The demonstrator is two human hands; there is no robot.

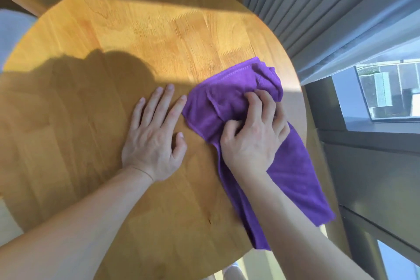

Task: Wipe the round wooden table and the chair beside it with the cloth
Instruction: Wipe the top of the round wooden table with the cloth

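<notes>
Purple microfibre cloth (236, 107) lies bunched at four o'clock on the round wooden surface (141, 36), its tail hanging over the rim. The right hand (252, 136) grips it with curled fingers; the left hand (154, 134) rests flat, fingers straight, bracing. Best to flatten the cloth and sweep overlapping arcs toward ten o'clock. No containers are visible.

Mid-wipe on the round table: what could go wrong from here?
1. The purple cloth is bunched under the right hand, and its tail hangs over the table edge nearest the window. It may drag off or wipe unevenly.
2. The left hand lies flat on the wood, its fingertips close beside the cloth. A stroke toward it would probably miss that patch unless the hand lifts.
3. The chair at the far left looks untouched and could be forgotten.
</notes>
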